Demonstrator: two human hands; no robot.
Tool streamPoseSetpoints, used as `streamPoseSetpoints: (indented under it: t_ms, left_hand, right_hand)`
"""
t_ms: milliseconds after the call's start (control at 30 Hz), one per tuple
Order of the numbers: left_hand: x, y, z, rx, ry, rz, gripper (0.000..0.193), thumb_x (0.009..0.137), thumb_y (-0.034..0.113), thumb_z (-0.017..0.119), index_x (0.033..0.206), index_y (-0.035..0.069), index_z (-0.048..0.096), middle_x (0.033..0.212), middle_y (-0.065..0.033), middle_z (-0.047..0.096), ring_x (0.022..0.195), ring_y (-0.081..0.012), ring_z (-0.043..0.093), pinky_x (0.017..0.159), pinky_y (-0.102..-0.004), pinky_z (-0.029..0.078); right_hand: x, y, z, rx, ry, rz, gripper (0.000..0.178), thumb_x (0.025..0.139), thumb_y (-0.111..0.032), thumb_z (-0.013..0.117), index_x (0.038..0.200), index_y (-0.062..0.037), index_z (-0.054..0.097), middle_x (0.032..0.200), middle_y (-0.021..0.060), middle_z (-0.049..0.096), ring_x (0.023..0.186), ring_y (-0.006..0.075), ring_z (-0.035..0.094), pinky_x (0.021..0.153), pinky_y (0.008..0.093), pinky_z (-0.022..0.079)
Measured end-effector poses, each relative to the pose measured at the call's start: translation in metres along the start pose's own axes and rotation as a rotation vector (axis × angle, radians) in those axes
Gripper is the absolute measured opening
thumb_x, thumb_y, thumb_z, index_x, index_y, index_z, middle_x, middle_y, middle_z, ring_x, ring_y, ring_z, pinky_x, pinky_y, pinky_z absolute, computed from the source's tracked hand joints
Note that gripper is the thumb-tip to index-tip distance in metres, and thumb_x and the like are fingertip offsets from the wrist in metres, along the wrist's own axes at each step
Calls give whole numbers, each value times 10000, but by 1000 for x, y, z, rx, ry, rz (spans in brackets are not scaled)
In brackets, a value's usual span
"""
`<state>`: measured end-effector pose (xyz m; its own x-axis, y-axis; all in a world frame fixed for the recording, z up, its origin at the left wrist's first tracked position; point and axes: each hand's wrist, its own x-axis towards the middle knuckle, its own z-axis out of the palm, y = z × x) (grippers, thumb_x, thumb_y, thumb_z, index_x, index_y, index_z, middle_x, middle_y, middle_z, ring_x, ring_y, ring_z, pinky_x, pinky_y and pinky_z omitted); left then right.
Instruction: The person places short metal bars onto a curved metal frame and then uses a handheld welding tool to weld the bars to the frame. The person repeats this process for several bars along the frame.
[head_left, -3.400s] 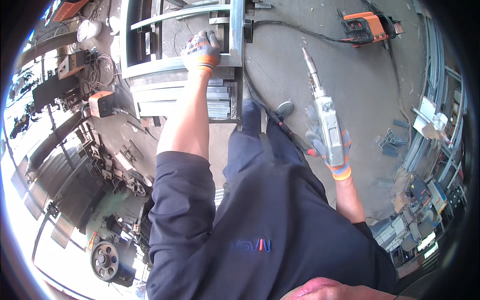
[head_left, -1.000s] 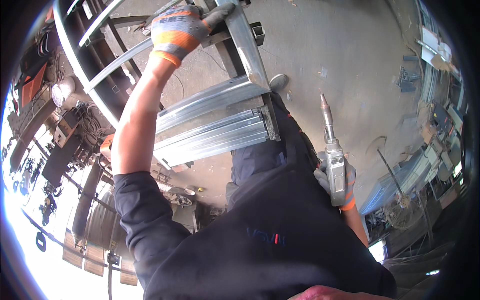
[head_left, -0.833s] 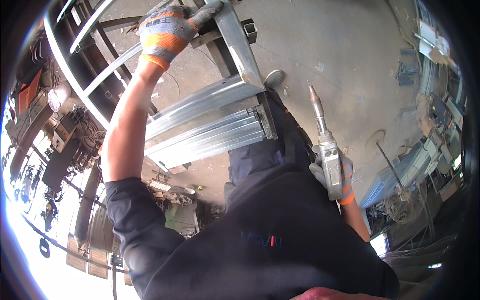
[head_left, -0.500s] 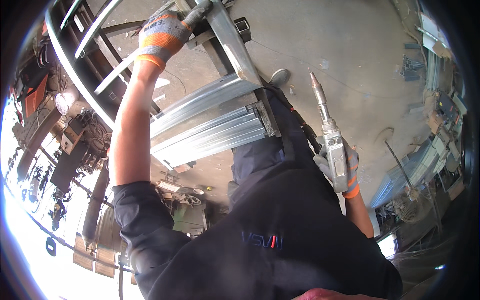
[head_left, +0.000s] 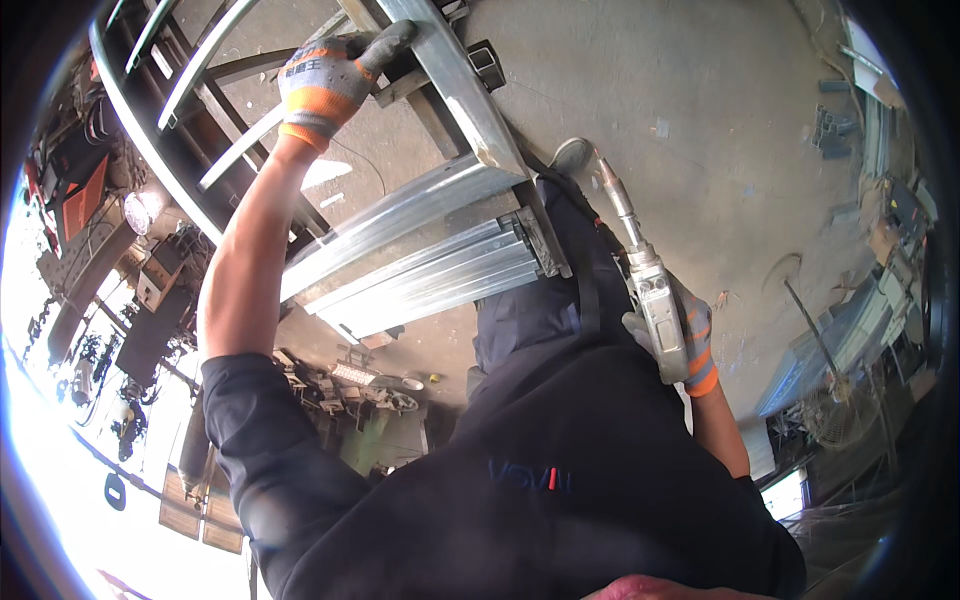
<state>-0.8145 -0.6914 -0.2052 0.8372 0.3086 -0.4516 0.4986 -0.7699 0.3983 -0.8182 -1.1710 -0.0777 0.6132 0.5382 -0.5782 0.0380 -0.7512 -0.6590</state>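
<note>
My left hand, in a grey and orange work glove, is at the upper left on a frame of metal tubes. Its thumb stretches against a shiny square tube; the other fingers curl down out of sight around the frame. Lower down, my gloved right hand is closed around the body of a metal welding gun with a narrow copper-coloured nozzle. The nozzle tilts up and left, apart from the tubes. A bundle of shiny metal tubes lies just left of my legs.
A curved metal frame with crossbars spans the upper left. One shoe shows on the concrete floor. Tools and boards crowd the left side. A round wire-guarded fan and stacked metal lengths are at the right.
The welding gun's nozzle has swung left, toward the tubes, as my right hand tilts it. My left hand stays at the frame, its forearm slightly more bent. The view has shifted a little.
</note>
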Motion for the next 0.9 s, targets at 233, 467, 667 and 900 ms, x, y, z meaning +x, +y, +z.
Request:
streamPoseSetpoints:
  t_ms: [233, 467, 667, 900]
  left_hand:
    - [-2, -3, 4, 97, 77, 1, 698, 919, 748, 543, 1193, 151, 778, 705, -29, 745, 898, -171, 736, 918, -325, 508]
    - [-7, -3, 4, -88, 114, 38, 546, 924, 602, 637, 1096, 107, 792, 924, -113, 773, 910, -290, 741, 814, -385, 542]
    - [0, -17, 10, 91, 138, 38, 643, 907, 702, 597, 1065, 110, 789, 867, -150, 743, 870, -351, 721, 778, -391, 543]
    - [2, -25, 23, 88, 199, 39, 459, 886, 585, 653, 996, 167, 807, 852, -131, 748, 846, -362, 718, 769, -438, 560]
  right_hand:
    - [16, -5, -7, -87, 31, -274, 719, 728, -158, 896, 1357, 18, 595, 960, 74, 744, 720, 164, 683, 707, 322, 581]
    - [46, 5, -6, -67, 55, -252, 675, 756, -226, 910, 1313, 1, 604, 855, 29, 664, 708, 152, 639, 674, 300, 548]
    - [79, -1, -8, 37, 47, -64, 768, 759, -216, 922, 1399, -5, 554, 1201, 107, 722, 1053, 195, 724, 900, 311, 582]
    - [94, -3, -10, 243, 82, -108, 664, 810, -267, 868, 1344, 13, 591, 893, 19, 672, 700, 87, 611, 615, 258, 539]
